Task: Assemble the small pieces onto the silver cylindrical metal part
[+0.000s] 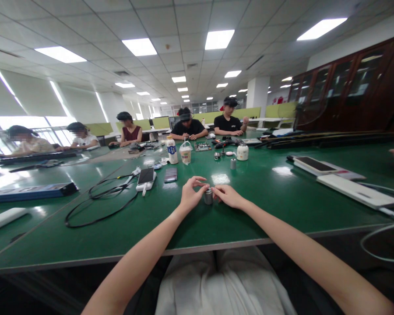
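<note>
A small grey metal cylinder (208, 197) stands upright on the green table, between my two hands. My left hand (192, 193) is at its left side, curled, with the thumb tip at the cylinder's top rim and the forefinger arched above. From the right, my right hand (229, 196) bends its fingers in against the same top edge; its lower fingers are partly hidden. What lies on the cylinder's top is too small to make out. A second, similar metal cylinder (233, 164) stands farther back on the table.
Beyond are a bottle (172, 151), a plastic cup with a straw (185, 153) and a white jar (242, 152). To the left lie a phone on a white power bank (146, 178), a black cable (95, 225) and a power strip (33, 192). White devices (357, 191) lie right. Several people sit around.
</note>
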A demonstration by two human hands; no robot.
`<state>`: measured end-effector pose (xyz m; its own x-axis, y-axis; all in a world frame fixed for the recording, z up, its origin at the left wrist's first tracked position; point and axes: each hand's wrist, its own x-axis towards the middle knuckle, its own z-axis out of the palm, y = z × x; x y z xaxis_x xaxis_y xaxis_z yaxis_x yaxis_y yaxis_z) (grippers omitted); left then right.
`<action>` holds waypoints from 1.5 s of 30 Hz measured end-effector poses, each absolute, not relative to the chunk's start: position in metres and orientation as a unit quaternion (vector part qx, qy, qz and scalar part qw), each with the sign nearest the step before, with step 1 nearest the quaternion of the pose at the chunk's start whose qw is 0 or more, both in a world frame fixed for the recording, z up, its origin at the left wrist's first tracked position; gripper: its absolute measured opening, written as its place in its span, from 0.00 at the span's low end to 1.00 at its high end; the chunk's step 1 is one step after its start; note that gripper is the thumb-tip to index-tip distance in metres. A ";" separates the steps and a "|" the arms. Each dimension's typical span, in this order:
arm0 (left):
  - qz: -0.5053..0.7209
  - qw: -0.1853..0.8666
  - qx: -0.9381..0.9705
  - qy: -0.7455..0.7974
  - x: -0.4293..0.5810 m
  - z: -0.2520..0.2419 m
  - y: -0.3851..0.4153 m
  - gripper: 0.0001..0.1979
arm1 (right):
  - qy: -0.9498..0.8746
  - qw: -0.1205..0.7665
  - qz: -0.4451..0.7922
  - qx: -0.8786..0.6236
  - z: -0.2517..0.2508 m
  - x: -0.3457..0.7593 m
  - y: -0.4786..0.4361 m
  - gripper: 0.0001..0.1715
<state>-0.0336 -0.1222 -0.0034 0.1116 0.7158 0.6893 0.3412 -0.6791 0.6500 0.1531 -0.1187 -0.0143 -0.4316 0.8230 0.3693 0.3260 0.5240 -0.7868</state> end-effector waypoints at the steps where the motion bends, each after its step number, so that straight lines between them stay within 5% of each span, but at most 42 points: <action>1: 0.561 0.169 0.723 0.365 -0.033 -0.003 -0.123 0.12 | -0.783 0.387 0.321 -0.367 -0.014 0.153 -0.119 0.27; 11: 0.562 0.167 0.715 0.381 -0.033 0.000 -0.124 0.17 | -0.787 0.385 0.313 -0.367 -0.014 0.154 -0.119 0.27; 18: 0.456 0.212 0.773 0.387 -0.038 -0.003 -0.124 0.34 | -0.775 0.426 0.276 -0.376 -0.009 0.155 -0.119 0.25; 45: 0.398 0.261 0.799 0.368 -0.034 -0.012 -0.127 0.30 | -0.774 0.452 0.222 -0.384 -0.007 0.154 -0.120 0.20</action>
<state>-0.0340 -0.1267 -0.0115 0.4120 0.7955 0.4443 0.3802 -0.5933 0.7096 0.1543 -0.1202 -0.0067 -0.2966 0.7947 0.5295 0.3924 0.6070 -0.6911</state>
